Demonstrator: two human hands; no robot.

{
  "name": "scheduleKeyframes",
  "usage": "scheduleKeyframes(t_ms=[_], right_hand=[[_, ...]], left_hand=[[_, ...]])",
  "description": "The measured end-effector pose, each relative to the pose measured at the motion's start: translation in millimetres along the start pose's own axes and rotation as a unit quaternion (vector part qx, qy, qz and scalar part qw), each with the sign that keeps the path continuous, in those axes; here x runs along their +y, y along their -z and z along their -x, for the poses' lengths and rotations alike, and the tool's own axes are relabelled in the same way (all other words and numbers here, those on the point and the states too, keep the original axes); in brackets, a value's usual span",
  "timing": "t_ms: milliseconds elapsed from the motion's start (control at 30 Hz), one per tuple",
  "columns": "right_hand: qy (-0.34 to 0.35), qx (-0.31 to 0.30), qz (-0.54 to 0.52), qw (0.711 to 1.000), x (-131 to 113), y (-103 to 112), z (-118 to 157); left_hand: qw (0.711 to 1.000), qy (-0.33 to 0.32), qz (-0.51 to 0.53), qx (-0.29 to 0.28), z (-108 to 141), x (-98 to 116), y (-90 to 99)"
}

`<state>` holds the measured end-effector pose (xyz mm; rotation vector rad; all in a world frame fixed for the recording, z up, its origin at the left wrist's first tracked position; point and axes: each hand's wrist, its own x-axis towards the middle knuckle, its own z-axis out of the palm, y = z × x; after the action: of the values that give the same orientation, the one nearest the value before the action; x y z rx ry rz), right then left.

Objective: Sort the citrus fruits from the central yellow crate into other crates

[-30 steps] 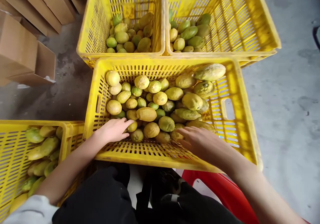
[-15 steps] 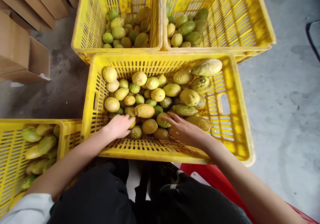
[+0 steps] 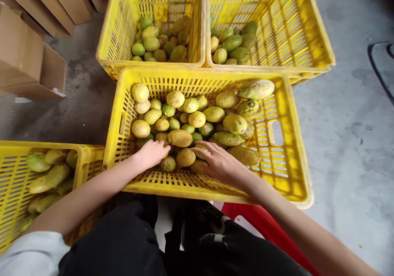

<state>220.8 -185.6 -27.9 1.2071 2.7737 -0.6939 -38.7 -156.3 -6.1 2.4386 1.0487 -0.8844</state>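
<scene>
A yellow plastic crate [image 3: 215, 190] in front of me holds many yellow and green fruits that look like papayas. My left hand [image 3: 153, 152] reaches over its near left part, fingers curled down on a yellow papaya [image 3: 166, 154] that is mostly hidden. To the right, my right hand [image 3: 217, 161] has its fingers bent over a greenish papaya [image 3: 201, 152], covering much of it. Between the hands lie a brownish-yellow papaya [image 3: 185, 157] and a longer yellow papaya [image 3: 180, 138]. Larger papayas, such as a pale one [image 3: 257, 90], fill the crate's right half.
Behind stand a left yellow crate [image 3: 101, 50] and a right yellow crate [image 3: 328, 58], both with papayas. Another yellow crate [image 3: 46, 144] with papayas is at lower left. Cardboard boxes [image 3: 23, 50] stand at upper left. Something red [image 3: 264, 224] is below the front crate.
My right hand has moved slightly left, its fingers now bent over the greenish papaya. My left hand stays on the yellow papaya. The camera view has shifted a little.
</scene>
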Motion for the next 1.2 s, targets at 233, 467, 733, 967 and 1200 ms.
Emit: scheduleKeyframes(t_ms=[233, 467, 733, 967, 1200], right_hand=[[0.049, -0.14, 0.021, 0.989, -25.1, -3.6, -42.2], [0.004, -0.137, 0.095, 0.986, -31.9, -11.0, -46.7], [0.027, -0.131, 0.105, 0.985, -34.3, -9.4, -53.2], [-0.003, 0.017, -0.104, 0.994, -2.8, 19.7, -6.2], [-0.163, 0.242, -0.216, 0.932, 22.5, 51.3, 84.9]], left_hand=[[0.993, 0.019, -0.001, 0.116, 9.6, -13.6, 16.0], [0.979, 0.155, -0.038, 0.125, 28.0, -63.6, 7.8], [0.985, 0.146, -0.031, 0.089, 20.4, -73.5, 7.4], [0.985, 0.154, 0.025, 0.073, 17.8, -78.6, 9.8], [0.987, 0.154, 0.018, 0.041, -11.8, -80.5, 46.7]])
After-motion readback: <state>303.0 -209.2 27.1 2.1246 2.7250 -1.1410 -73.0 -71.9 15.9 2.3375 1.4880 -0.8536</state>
